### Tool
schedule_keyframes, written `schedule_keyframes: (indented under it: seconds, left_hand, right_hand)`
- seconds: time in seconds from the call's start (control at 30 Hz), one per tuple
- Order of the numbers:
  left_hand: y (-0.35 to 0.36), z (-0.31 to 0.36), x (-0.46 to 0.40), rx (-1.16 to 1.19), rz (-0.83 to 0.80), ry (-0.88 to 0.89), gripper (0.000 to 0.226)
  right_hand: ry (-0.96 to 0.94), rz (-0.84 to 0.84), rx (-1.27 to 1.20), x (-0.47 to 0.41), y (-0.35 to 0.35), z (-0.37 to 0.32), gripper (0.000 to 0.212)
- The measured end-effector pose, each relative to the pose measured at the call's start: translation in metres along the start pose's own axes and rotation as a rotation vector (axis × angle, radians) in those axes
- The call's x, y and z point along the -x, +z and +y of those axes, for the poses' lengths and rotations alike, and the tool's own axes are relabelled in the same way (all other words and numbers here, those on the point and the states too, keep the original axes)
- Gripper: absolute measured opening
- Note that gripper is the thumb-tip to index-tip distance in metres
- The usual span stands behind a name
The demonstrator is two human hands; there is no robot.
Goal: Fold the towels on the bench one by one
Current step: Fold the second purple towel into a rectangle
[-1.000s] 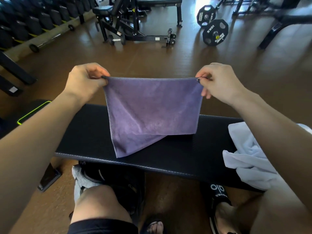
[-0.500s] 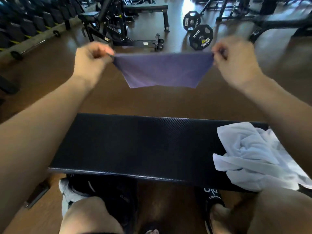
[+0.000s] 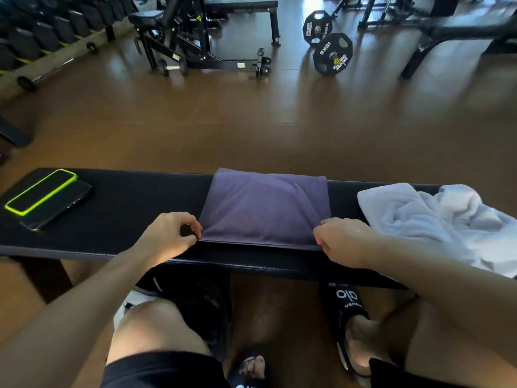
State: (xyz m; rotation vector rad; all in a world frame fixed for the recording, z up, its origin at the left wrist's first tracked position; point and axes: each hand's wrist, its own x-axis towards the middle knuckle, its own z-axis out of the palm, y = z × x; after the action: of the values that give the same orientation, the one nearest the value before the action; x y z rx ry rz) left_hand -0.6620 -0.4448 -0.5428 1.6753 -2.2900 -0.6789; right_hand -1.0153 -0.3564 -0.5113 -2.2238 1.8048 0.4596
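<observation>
A purple towel [image 3: 265, 208] lies folded flat on the middle of the black bench [image 3: 126, 208]. My left hand [image 3: 167, 236] pinches its near left corner. My right hand [image 3: 344, 242] pinches its near right corner. A crumpled white towel [image 3: 436, 219] sits on the bench to the right, partly under my right forearm.
Two phones [image 3: 47, 200], one in a green-edged case, lie on the bench's left end. My knees and sandalled feet are below the bench's near edge. Beyond the bench, brown floor stretches to a weight bench frame [image 3: 195, 43], weight plates [image 3: 330, 51] and a dumbbell rack [image 3: 42, 32].
Both hands swung the purple towel up in the air, then brought it down onto the bench, where it now lies folded with its near corners still pinched.
</observation>
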Motion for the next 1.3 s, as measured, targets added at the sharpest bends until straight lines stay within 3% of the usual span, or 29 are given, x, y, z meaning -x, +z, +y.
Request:
schedule_keyframes:
  seconds: [0.1, 0.27, 0.43, 0.5, 0.57, 0.7, 0.8, 0.93, 1.07, 1.23, 1.3]
  left_hand:
    - [-0.002, -0.006, 0.013, -0.073, -0.043, 0.101, 0.034]
    - [-0.004, -0.011, 0.026, -0.244, -0.056, 0.314, 0.031]
    - [0.002, -0.019, 0.027, -0.379, -0.084, 0.404, 0.033]
    - [-0.002, -0.011, 0.025, -0.488, -0.165, 0.387, 0.037]
    - [-0.006, 0.01, 0.02, -0.48, -0.217, 0.317, 0.036]
    - [0.018, 0.066, -0.009, -0.322, -0.095, 0.223, 0.052]
    - [0.062, 0.091, -0.032, -0.343, -0.079, 0.153, 0.065]
    - [0.1, 0.077, -0.034, -0.462, -0.07, 0.07, 0.07]
    - [0.098, 0.076, -0.036, -0.456, -0.102, 0.056, 0.071]
    - [0.086, 0.103, -0.061, -0.416, 0.047, 0.121, 0.065]
    - [0.087, 0.1, -0.077, -0.407, 0.019, 0.109, 0.064]
  right_hand:
    - [-0.014, -0.107, -0.002, 0.007, 0.001, -0.009, 0.012]
    - [-0.064, -0.118, 0.044, 0.016, 0.003, -0.017, 0.01]
    - [-0.07, -0.158, 0.023, 0.019, -0.002, -0.015, 0.014]
    - [-0.081, -0.147, -0.013, 0.018, -0.011, -0.013, 0.022]
    - [-0.071, -0.002, -0.076, 0.009, -0.018, -0.014, 0.032]
    - [-0.001, 0.271, -0.215, -0.041, -0.013, -0.033, 0.05]
    - [0.118, 0.333, -0.257, -0.072, 0.015, -0.051, 0.062]
    - [0.348, 0.347, -0.262, -0.077, 0.059, -0.045, 0.067]
    - [0.36, 0.317, -0.309, -0.081, 0.055, -0.043, 0.068]
    - [0.281, 0.528, -0.335, -0.105, 0.028, -0.052, 0.062]
    - [0.286, 0.499, -0.356, -0.115, 0.028, -0.042, 0.062]
